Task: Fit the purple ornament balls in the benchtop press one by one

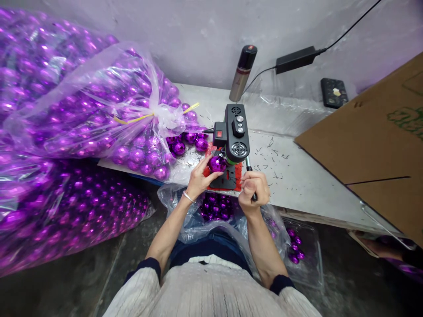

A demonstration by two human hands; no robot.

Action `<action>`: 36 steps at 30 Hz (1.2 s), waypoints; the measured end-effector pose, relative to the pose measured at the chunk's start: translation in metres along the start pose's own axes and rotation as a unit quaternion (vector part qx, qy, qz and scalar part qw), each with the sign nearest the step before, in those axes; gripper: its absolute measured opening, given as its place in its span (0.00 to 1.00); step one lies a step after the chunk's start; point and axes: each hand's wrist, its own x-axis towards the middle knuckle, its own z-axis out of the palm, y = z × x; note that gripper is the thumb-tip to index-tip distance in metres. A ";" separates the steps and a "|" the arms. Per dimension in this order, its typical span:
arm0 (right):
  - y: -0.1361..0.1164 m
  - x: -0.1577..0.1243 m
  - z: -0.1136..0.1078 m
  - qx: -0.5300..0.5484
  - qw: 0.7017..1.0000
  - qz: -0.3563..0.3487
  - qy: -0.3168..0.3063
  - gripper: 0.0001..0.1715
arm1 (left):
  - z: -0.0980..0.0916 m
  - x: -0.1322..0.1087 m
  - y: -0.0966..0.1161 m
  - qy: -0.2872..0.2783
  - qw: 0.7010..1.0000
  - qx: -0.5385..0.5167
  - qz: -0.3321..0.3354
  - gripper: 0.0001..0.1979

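Under the head of a small black bench machine (236, 127), my left hand (199, 178) pinches a shiny purple faceted ball (217, 164) between thumb and fingers. To the right, my right hand (254, 189) is wrapped round the black-gripped lever handle (249, 165) on the machine's side. The machine's dark base plate (222, 179) rests on a red mat (239, 171). Several loose purple balls (191, 137) lie just left of the machine. An open clear plastic bag (185, 220) with more purple balls (216, 207) spreads over my lap.
Big clear bags of purple balls (76, 101) crowd the left, one tied with a yellow strip (135, 119). A spray can (243, 72), a power adapter (295, 60) and a dark phone-like item (334, 92) are behind. A cardboard box (366, 145) stands right. Dark scraps litter the table (287, 176).
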 end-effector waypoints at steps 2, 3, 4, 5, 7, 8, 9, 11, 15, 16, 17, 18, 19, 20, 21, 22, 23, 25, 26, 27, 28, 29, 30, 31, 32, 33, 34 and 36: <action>0.000 0.000 0.000 -0.002 1.000 -0.001 -0.001 0.14 | 0.001 -0.001 -0.001 -0.004 1.000 -0.002 -0.001 0.34; 0.000 0.000 0.000 -0.004 1.000 -0.002 -0.003 0.14 | 0.001 -0.001 -0.002 -0.006 1.000 -0.002 -0.004 0.34; 0.001 -0.001 0.000 -0.006 1.000 -0.002 -0.004 0.14 | 0.001 -0.001 -0.002 -0.007 1.000 -0.001 -0.007 0.34; 0.001 -0.001 0.000 -0.008 1.000 -0.001 -0.004 0.14 | 0.001 -0.002 -0.002 -0.008 1.000 0.001 -0.010 0.34; 0.001 -0.002 0.000 -0.007 1.000 -0.001 -0.004 0.14 | 0.001 -0.002 -0.003 -0.007 1.000 0.002 -0.011 0.34; 0.002 -0.002 0.000 -0.005 1.000 0.000 -0.003 0.14 | 0.001 -0.003 -0.003 -0.005 1.000 0.002 -0.011 0.34; 0.002 -0.002 0.000 -0.003 1.000 0.000 -0.002 0.14 | 0.001 -0.003 -0.003 -0.004 1.000 0.003 -0.011 0.34; 0.002 -0.002 0.000 0.001 1.000 -0.003 0.001 0.15 | 0.001 -0.003 -0.004 -0.004 1.000 0.005 -0.013 0.34; 0.002 -0.002 0.000 0.003 1.000 -0.004 0.004 0.14 | 0.001 -0.003 -0.003 -0.005 1.000 0.004 -0.019 0.34; 0.002 -0.002 0.000 0.004 1.000 -0.003 0.004 0.14 | 0.001 -0.002 -0.002 -0.004 1.000 0.003 -0.019 0.34; 0.002 -0.002 0.000 0.006 1.000 -0.002 0.004 0.14 | 0.001 -0.002 -0.001 0.000 1.000 0.001 -0.018 0.34; 0.002 -0.002 0.000 0.006 1.000 -0.002 0.003 0.14 | 0.001 -0.002 -0.001 0.003 1.000 0.000 -0.017 0.34; 0.002 -0.002 0.000 0.006 1.000 -0.001 0.001 0.14 | 0.001 -0.001 0.000 0.007 1.000 -0.002 -0.015 0.34; 0.002 -0.002 0.000 0.005 1.000 -0.001 0.000 0.14 | 0.001 -0.001 0.000 0.009 1.000 -0.005 -0.013 0.34; 0.002 -0.002 0.000 0.003 1.000 -0.001 -0.002 0.14 | 0.001 -0.001 0.000 0.009 1.000 -0.007 -0.012 0.34; 0.002 -0.002 -0.001 0.001 1.000 -0.001 -0.003 0.14 | 0.002 -0.001 0.000 0.008 1.000 -0.008 -0.012 0.34; 0.002 -0.002 -0.001 -0.001 1.000 -0.001 -0.005 0.14 | 0.002 -0.001 0.000 0.005 1.000 -0.008 -0.014 0.34; 0.002 -0.003 -0.001 -0.004 1.000 0.001 -0.007 0.14 | 0.002 -0.002 -0.001 0.001 1.000 -0.005 -0.018 0.34; 0.002 -0.003 -0.001 -0.005 1.000 0.002 -0.007 0.13 | 0.002 -0.003 -0.002 0.000 1.000 -0.003 -0.020 0.34; 0.002 -0.003 -0.001 -0.005 1.000 0.003 -0.007 0.13 | 0.003 -0.003 -0.003 -0.002 1.000 -0.001 -0.021 0.33; 0.003 -0.003 -0.001 -0.004 1.000 0.003 -0.007 0.13 | 0.003 -0.004 -0.003 -0.002 1.000 0.000 -0.021 0.33; 0.003 -0.003 -0.001 -0.005 1.000 0.003 -0.006 0.14 | 0.003 -0.004 -0.004 -0.003 1.000 0.000 -0.020 0.33; 0.003 -0.003 -0.001 -0.005 1.000 0.003 -0.004 0.14 | 0.003 -0.004 -0.005 -0.003 1.000 0.000 -0.018 0.33; 0.003 -0.003 -0.001 -0.005 1.000 0.002 -0.003 0.14 | 0.004 -0.004 -0.005 -0.002 1.000 -0.002 -0.017 0.33; 0.003 -0.003 0.000 -0.007 1.000 0.001 -0.002 0.14 | 0.004 -0.004 -0.005 -0.001 1.000 -0.004 -0.017 0.33; 0.002 -0.003 0.000 -0.008 1.000 0.000 -0.003 0.14 | 0.004 -0.004 -0.005 0.001 1.000 -0.007 -0.019 0.33; 0.002 -0.002 0.000 -0.009 1.000 -0.002 -0.004 0.14 | 0.004 -0.004 -0.004 0.002 1.000 -0.009 -0.021 0.33; 0.002 -0.002 0.000 -0.009 1.000 -0.003 -0.005 0.14 | 0.003 -0.004 -0.003 0.002 1.000 -0.012 -0.024 0.33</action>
